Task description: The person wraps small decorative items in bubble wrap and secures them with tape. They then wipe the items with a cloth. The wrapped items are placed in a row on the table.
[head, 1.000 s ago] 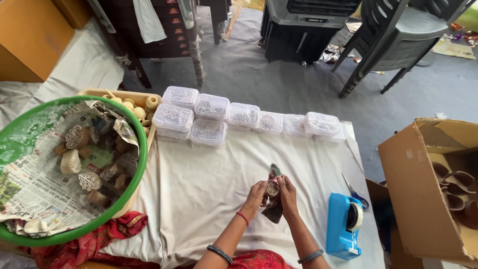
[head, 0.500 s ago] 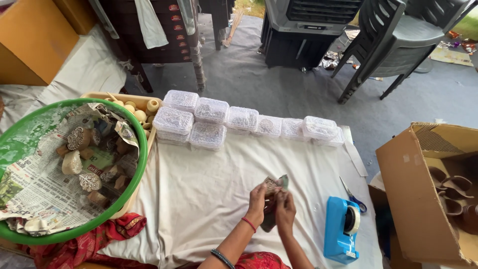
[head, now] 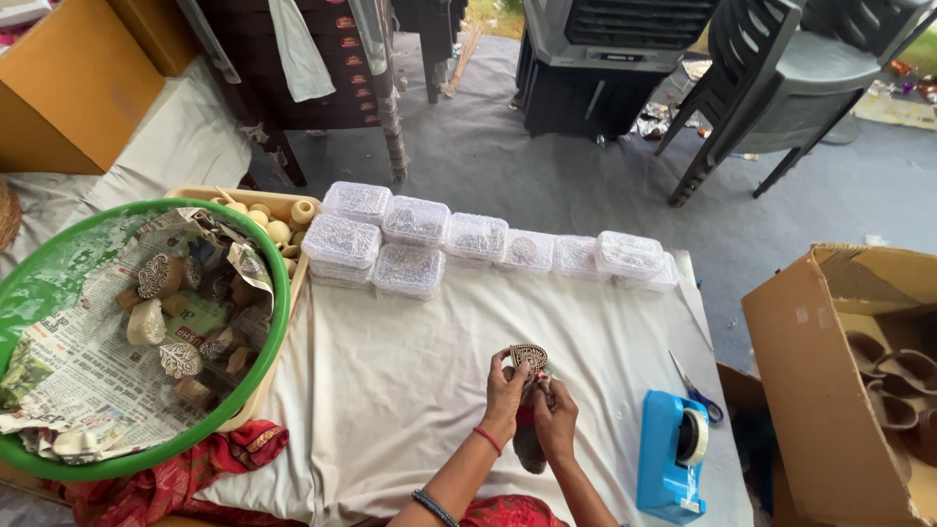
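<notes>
Clear lidded plastic boxes (head: 468, 242) are lined along the table's (head: 390, 390) far edge, two stacked at the left. An open brown cardboard box (head: 830, 390) is set beyond the table's right edge.

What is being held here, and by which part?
A small carved wooden block, leaf-shaped, pinched at its lower edge by the left hand and right hand; the exact finger placement is too small to tell.

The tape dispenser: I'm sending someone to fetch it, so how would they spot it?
Start at the white-clothed table and go to its near right corner, beside the open cardboard box. The tape dispenser lies there, the only bright blue thing, just below the blue-handled scissors.
</notes>
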